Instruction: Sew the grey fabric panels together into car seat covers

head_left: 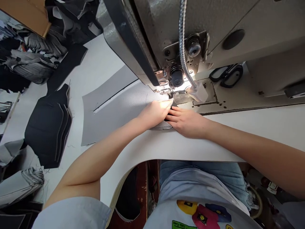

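A grey fabric panel (114,105) with a long narrow slot lies on the white table, its right end under the sewing machine's presser foot (170,93). Just in front of the foot, my left hand (156,113) is closed, thumb and fingers pinched on the edge of the fabric. My right hand (188,122) lies flat beside it, its fingers stretched over a small black piece (169,115) and the panel's end. The fingertips of both hands almost meet. What lies right under them is partly hidden.
The sewing machine (147,41) overhangs the work, with a flexible lamp (199,92) lighting the needle area. Black-handled scissors (226,75) rest on the machine bed. Stacked black fabric pieces (46,127) lie at left, near grey bundles (35,63) and a cardboard box (26,14). The table edge (166,159) curves in front of me.
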Tool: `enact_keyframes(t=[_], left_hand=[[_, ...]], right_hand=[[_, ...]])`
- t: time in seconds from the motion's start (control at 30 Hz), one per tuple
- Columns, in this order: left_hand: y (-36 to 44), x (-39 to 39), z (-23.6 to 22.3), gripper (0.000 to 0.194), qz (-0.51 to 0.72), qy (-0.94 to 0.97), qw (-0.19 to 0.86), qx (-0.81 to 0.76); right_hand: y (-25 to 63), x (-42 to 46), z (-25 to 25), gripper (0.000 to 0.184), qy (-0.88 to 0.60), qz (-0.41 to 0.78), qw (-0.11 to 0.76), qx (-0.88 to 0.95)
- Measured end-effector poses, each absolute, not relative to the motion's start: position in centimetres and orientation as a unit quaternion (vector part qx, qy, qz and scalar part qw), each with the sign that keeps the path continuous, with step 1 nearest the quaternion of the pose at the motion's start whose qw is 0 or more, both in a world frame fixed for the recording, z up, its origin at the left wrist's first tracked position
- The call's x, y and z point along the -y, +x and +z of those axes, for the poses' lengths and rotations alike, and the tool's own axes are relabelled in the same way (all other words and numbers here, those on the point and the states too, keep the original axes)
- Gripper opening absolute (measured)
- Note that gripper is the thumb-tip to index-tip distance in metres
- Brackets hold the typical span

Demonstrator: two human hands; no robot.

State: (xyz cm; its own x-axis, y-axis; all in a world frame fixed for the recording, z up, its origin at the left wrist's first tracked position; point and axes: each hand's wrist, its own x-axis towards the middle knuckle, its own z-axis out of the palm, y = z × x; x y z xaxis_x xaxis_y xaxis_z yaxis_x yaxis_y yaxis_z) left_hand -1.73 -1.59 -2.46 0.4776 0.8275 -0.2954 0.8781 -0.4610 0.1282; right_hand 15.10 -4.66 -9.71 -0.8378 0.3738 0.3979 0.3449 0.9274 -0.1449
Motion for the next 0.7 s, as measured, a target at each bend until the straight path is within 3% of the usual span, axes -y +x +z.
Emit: enact_keyframes(t=[0.17,0.4,0.5,0.6,0.7], left_hand=[[-1.7,-0.9,-3.1,0.019,-0.041,0.791,0.177,-0.584],[-4.6,-2.8,-2.3,0.033,-0.06,0.739,-0.036,-0.67],[-5.6,-0.4,-1.3,0.037,-0.056,0.85,-0.008,-0.524],[-5.5,1.5,-1.1,0.042,-0.13,0.919,0.068,-0.365],[-4.9,1.7,-1.3,0.056,-0.179,0.916,0.061,-0.354]], right_hand=[[14.9,5.4,-9.5,0.037,-0.216,0.06,0.22,0.949],[15.2,5.9,-9.4,0.04,-0.237,0.097,0.2,0.946],[15.2,5.9,-9.2,0.04,-0.234,0.098,0.203,0.946],[15.0,5.8,-9.2,0.039,-0.23,0.101,0.214,0.944],[15.0,5.8,-9.4,0.039,-0.236,0.128,0.22,0.938]])
